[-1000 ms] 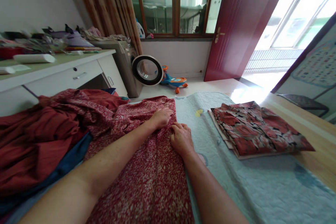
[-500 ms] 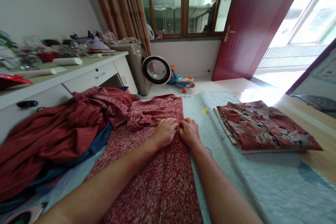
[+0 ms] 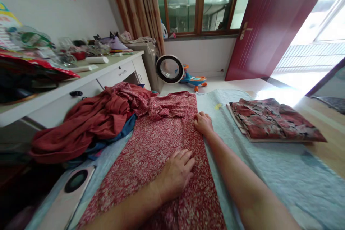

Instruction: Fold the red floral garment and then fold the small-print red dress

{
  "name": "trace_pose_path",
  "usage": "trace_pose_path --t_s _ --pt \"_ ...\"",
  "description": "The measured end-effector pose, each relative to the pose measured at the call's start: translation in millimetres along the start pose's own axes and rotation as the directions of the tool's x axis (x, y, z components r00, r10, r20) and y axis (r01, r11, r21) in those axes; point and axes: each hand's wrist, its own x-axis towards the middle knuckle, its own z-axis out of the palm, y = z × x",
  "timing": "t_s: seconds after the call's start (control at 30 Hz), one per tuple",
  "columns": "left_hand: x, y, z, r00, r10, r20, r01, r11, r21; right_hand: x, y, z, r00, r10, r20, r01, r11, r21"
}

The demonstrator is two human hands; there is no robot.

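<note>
A red dress speckled with white (image 3: 159, 140) lies spread over a light blue quilted cover (image 3: 229, 115), its upper part gathered in folds at the far end. My left hand (image 3: 175, 172) rests palm down on the middle of the dress, fingers stretched out. Farther off, my right hand (image 3: 204, 123) is at the right edge of the dress, its fingers curled on the cloth there. A folded floral garment (image 3: 275, 120) lies to the right of my hands. To the left is a heap of rust-red clothes (image 3: 94, 122) with blue cloth beneath.
A pale phone with a round black camera (image 3: 77, 180) lies at the lower left. A white desk (image 3: 118, 73) covered with clutter runs along the left wall. Beyond the bed stand a washing machine with its round door (image 3: 169, 69) open, a blue-and-orange ride-on toy (image 3: 195, 80) and a red door (image 3: 256, 25).
My left hand has moved back toward me, down the dress, away from my right hand. My right hand has shifted slightly to the dress's edge. The view has turned a little left.
</note>
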Motion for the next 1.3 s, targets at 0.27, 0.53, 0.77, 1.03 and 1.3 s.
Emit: trace_pose_path --t_s 0.27,0.53,0.77,1.03,1.3 --pt "-43.8 30.4 -5.7 1.000 0.011 0.021 -0.010 0.999 -0.035 -28.9 4.7 -9.7 0.988 -0.126 0.090 0.126 0.992 0.009" --pt "-66.5 36.6 -1.4 0.999 0.050 -0.020 -0.052 0.994 -0.096 -106.9 13.9 -23.2 0.967 -0.246 0.067 0.241 0.968 0.075" --pt "-83.7 43.7 -1.2 0.990 0.106 -0.094 -0.121 0.978 -0.169 -179.5 8.3 -46.8 0.939 -0.314 0.140 0.300 0.947 0.111" --pt "-94.9 45.0 3.8 0.975 0.130 -0.180 -0.176 0.946 -0.273 -259.3 0.7 -64.0 0.933 -0.328 0.151 0.308 0.941 0.138" --pt "-99.7 43.5 3.1 0.980 0.109 -0.169 -0.157 0.941 -0.299 -301.0 2.5 -77.6 0.932 -0.320 0.168 0.291 0.941 0.173"
